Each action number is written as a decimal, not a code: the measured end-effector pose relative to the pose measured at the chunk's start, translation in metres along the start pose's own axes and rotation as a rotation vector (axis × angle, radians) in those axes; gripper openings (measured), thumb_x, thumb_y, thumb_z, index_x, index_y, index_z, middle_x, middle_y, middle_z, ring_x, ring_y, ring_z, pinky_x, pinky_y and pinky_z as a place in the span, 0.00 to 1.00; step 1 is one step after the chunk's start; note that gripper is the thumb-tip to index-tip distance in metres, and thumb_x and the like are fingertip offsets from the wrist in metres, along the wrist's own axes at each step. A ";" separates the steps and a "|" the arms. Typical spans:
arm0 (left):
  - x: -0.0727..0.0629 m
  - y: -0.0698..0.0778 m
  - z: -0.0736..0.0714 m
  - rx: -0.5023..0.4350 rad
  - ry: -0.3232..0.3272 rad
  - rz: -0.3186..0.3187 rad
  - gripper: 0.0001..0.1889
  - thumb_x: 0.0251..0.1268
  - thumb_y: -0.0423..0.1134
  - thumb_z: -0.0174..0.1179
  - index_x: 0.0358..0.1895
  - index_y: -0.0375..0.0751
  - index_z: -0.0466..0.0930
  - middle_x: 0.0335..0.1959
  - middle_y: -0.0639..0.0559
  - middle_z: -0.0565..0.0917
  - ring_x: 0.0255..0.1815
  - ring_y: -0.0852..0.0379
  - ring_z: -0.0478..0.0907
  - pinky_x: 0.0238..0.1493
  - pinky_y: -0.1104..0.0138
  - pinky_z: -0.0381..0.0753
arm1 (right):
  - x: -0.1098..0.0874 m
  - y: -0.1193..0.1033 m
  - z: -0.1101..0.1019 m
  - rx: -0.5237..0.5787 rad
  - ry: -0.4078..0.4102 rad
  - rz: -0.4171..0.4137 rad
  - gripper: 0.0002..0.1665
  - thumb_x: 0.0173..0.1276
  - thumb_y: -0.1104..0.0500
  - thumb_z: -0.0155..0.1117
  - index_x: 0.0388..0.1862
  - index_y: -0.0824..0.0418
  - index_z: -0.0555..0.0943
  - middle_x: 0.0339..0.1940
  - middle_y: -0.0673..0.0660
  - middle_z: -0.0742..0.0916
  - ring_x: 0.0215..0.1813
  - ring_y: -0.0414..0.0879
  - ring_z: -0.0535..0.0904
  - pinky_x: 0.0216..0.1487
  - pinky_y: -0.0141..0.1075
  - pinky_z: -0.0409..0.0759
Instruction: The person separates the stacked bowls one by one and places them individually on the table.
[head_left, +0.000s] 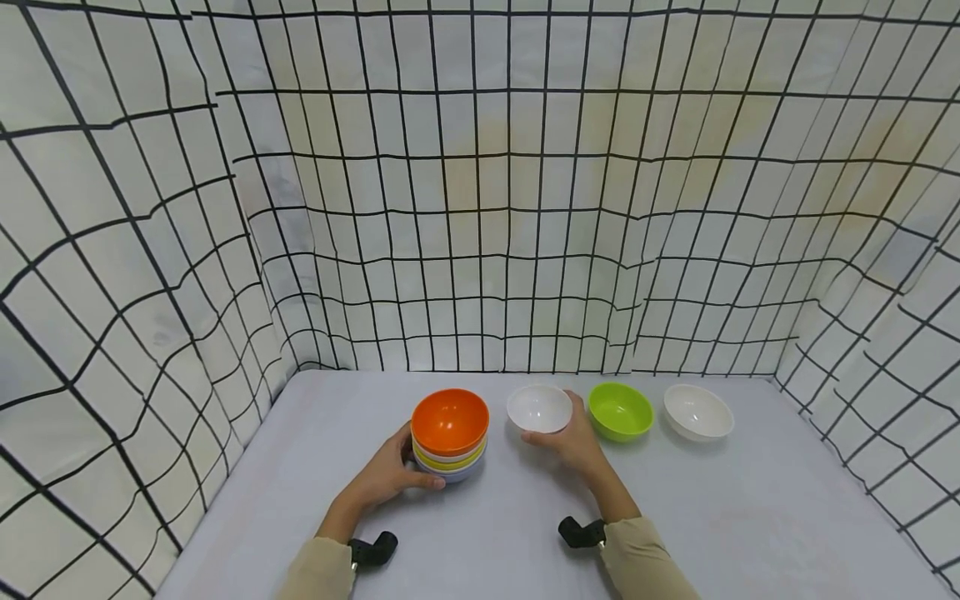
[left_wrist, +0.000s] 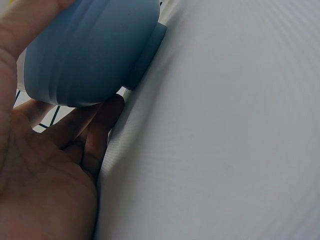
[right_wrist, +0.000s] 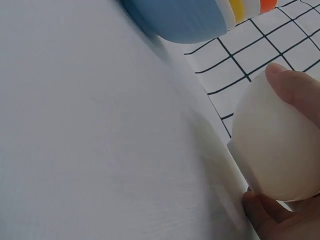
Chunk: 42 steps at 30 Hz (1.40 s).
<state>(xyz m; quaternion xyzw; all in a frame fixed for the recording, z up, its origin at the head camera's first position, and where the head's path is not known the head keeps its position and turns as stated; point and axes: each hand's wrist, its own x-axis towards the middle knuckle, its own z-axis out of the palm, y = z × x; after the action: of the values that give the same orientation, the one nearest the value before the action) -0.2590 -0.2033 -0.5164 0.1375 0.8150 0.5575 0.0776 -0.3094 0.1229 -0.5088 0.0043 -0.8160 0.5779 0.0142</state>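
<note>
A stack of nested bowls stands on the table, an orange bowl (head_left: 450, 422) on top, white and yellow rims under it and a blue bowl (left_wrist: 95, 55) at the bottom. My left hand (head_left: 390, 473) holds the stack from its left side, thumb at the front and fingers round the back. To the right of the stack, my right hand (head_left: 572, 437) grips a white bowl (head_left: 539, 409) by its right side, thumb in front. In the right wrist view that white bowl (right_wrist: 275, 142) is upright, its base close to the tabletop; whether it touches cannot be told.
Right of my right hand sit a green bowl (head_left: 620, 412) and another white bowl (head_left: 697, 412), both upright along the back of the white-covered table (head_left: 750, 517). White walls with a black grid (head_left: 510, 192) enclose the table at the back and sides.
</note>
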 end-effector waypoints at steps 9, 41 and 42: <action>0.000 0.000 -0.001 0.007 0.001 0.017 0.52 0.48 0.43 0.82 0.77 0.53 0.61 0.72 0.51 0.75 0.72 0.45 0.71 0.78 0.40 0.61 | -0.001 0.001 -0.001 0.005 -0.006 0.018 0.68 0.45 0.52 0.88 0.78 0.61 0.56 0.72 0.64 0.74 0.72 0.61 0.71 0.73 0.58 0.72; -0.001 0.000 0.000 -0.023 0.003 0.005 0.53 0.46 0.43 0.83 0.77 0.56 0.61 0.72 0.52 0.75 0.71 0.47 0.71 0.79 0.40 0.59 | 0.002 0.013 -0.003 -0.008 -0.055 0.013 0.71 0.48 0.53 0.88 0.81 0.60 0.49 0.75 0.67 0.70 0.74 0.64 0.68 0.76 0.61 0.67; -0.001 0.000 -0.001 -0.020 0.000 0.006 0.53 0.46 0.43 0.83 0.77 0.56 0.61 0.72 0.52 0.75 0.71 0.47 0.71 0.79 0.40 0.59 | 0.002 0.014 -0.003 -0.008 -0.056 0.014 0.72 0.48 0.53 0.88 0.81 0.60 0.48 0.75 0.67 0.69 0.75 0.64 0.68 0.76 0.61 0.67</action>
<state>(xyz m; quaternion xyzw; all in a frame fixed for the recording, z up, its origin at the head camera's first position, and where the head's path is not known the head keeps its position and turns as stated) -0.2580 -0.2041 -0.5160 0.1391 0.8089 0.5659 0.0776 -0.3117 0.1304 -0.5206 0.0146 -0.8184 0.5743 -0.0126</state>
